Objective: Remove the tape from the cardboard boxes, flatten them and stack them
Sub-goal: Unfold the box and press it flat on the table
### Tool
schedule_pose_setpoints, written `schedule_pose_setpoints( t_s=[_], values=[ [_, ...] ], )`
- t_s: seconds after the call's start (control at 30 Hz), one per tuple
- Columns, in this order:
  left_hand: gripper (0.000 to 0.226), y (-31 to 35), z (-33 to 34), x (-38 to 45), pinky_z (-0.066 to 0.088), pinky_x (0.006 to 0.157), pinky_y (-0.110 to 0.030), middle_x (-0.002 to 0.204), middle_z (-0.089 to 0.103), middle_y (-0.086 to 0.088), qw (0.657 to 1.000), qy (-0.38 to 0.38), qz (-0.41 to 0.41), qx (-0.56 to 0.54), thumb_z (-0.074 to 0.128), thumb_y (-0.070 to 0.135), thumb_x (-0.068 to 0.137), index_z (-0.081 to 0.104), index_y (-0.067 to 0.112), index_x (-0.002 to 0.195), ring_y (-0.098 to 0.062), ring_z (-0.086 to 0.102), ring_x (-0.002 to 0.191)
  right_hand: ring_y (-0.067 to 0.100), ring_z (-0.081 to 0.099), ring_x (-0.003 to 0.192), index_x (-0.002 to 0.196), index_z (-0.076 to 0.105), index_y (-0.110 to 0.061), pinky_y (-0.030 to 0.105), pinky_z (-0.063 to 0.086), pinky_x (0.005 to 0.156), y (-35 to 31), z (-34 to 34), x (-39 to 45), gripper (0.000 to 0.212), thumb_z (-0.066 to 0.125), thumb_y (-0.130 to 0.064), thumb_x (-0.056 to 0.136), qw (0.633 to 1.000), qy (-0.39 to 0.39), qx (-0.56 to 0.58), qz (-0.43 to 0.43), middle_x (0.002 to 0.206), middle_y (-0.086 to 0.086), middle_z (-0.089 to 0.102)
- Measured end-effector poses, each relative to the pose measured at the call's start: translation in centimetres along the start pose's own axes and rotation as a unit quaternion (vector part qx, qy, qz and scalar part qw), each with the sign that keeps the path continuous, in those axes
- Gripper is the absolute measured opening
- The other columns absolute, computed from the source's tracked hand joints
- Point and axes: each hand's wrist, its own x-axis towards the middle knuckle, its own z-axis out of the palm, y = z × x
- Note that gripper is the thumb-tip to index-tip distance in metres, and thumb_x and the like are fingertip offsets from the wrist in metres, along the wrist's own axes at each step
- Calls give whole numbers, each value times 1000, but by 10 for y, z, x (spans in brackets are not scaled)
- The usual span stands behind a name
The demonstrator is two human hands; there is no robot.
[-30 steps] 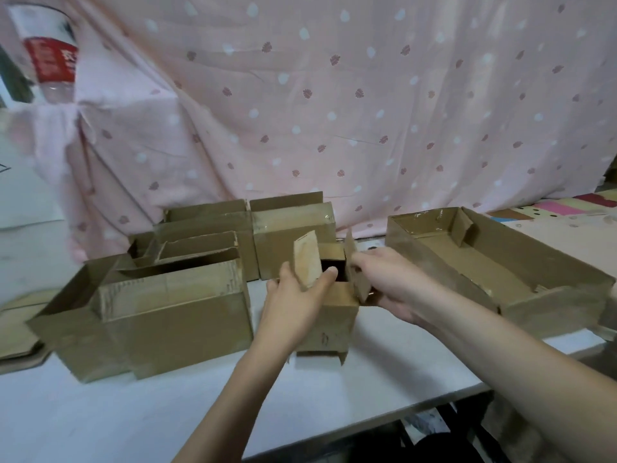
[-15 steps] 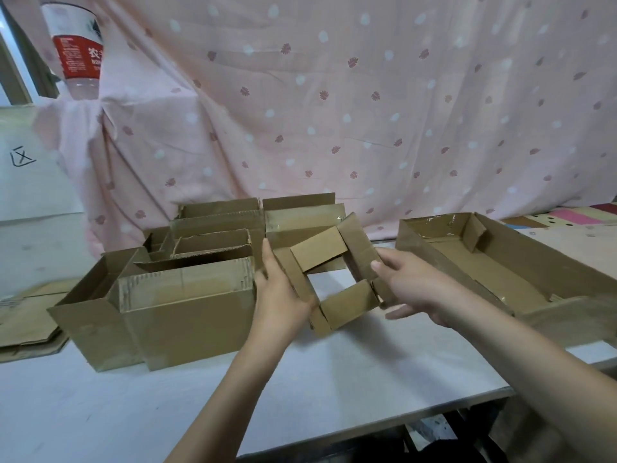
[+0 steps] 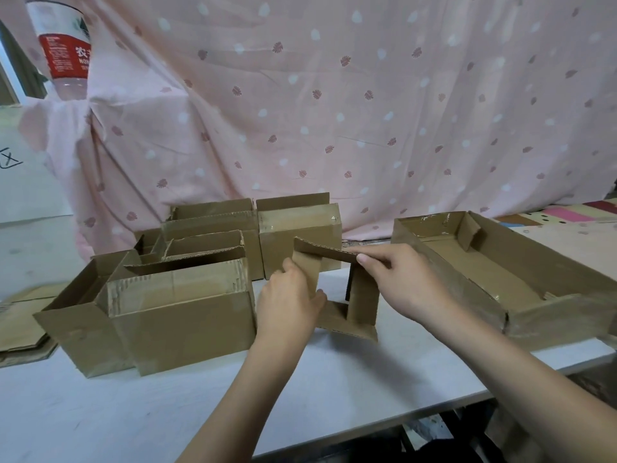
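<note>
Now both hands, left hand (image 3: 287,305), right hand (image 3: 397,282), grip small opened box (image 3: 362,302) above table (image 3: 167,412).

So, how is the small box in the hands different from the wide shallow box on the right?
The small box is held up by the left hand and right hand; the wide shallow box rests on the white table, untouched. The small box is open through, so the table shows inside it; the wide shallow box keeps its floor. The small box is far smaller. Both are brown corrugated cardboard.
</note>
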Motion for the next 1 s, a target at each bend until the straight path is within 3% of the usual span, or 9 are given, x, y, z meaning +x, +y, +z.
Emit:
schedule_pose_setpoints(
  t_s=[0.17, 0.3, 0.47, 0.53, 0.6, 0.7, 0.8, 0.9, 1.0],
  values=[
    [20, -7, 16, -3, 49, 80, -41, 101, 60, -17, 997, -26, -19, -73, 49, 22, 96, 45, 5, 105, -41, 58, 99, 19, 54, 129, 147, 46, -28, 37, 45, 106, 29, 23, -1, 77, 78, -48, 80, 990, 17, 75, 116, 138, -3, 59],
    [17, -11, 28, -6, 49, 80, -41, 98, 61, -19, 994, -43, -15, -97, 38, 14, 99, 48, 5, 110, -41, 58, 98, 15, 64, 102, 111, 62, -27, 31, 51, 85, 38, 35, -7, 54, 85, -50, 68, 983, -5, 73, 171, 103, -12, 70],
    [25, -19, 18, -10, 48, 86, -45, 97, 61, -15, 965, -70, -51, -249, 28, 19, 100, 49, 18, 87, -39, 56, 96, 20, 58, 80, 107, 57, -22, 28, 43, 64, 43, 39, -3, 28, 61, -17, 80, 974, -13, 125, 188, 88, -3, 62],
    [37, -26, 15, -11, 44, 98, -49, 107, 63, -8, 943, -88, -76, -313, 23, 41, 99, 56, 28, 90, -34, 57, 104, 20, 43, 68, 94, 61, -17, 29, 31, 62, 39, 32, -5, 27, 42, -1, 83, 955, -11, 226, 193, 80, 1, 52],
    [56, -32, 12, -11, 43, 105, -50, 116, 67, -2, 894, -98, -132, -416, 19, 76, 89, 64, 46, 104, -25, 61, 111, 18, 48, 69, 91, 71, -21, 28, 37, 66, 38, 25, -6, 46, 36, 9, 83, 923, -32, 328, 197, 82, -1, 60],
    [74, -38, 12, -5, 45, 104, -45, 116, 67, -4, 843, -109, -202, -487, 17, 76, 93, 63, 28, 125, -22, 65, 101, 27, 64, 94, 125, 67, -18, 36, 51, 94, 48, 18, -7, 36, 45, -34, 102, 863, -135, 436, 216, 100, -1, 70],
    [70, -30, 7, -5, 47, 94, -39, 120, 62, -8, 843, -167, -234, -455, 19, 68, 98, 57, 18, 130, -25, 61, 98, 19, 60, 77, 123, 52, -28, 33, 50, 78, 54, 11, -7, 67, 45, -81, 84, 830, -169, 452, 279, 87, -2, 57],
    [54, -26, 7, -7, 50, 78, -35, 113, 68, -9, 849, -193, -209, -444, 28, 54, 103, 64, 16, 117, -26, 63, 100, 16, 61, 80, 97, 73, -16, 33, 49, 89, 56, 11, -8, 48, 59, -61, 90, 886, -202, 330, 256, 90, 2, 67],
    [31, -30, 7, -2, 47, 93, -39, 105, 69, -1, 868, -128, -153, -454, 37, 33, 101, 65, 21, 94, -27, 62, 104, 8, 67, 96, 112, 71, -15, 26, 46, 98, 51, 13, -10, 17, 63, -19, 97, 903, -177, 339, 194, 109, -5, 73]
  ],
)
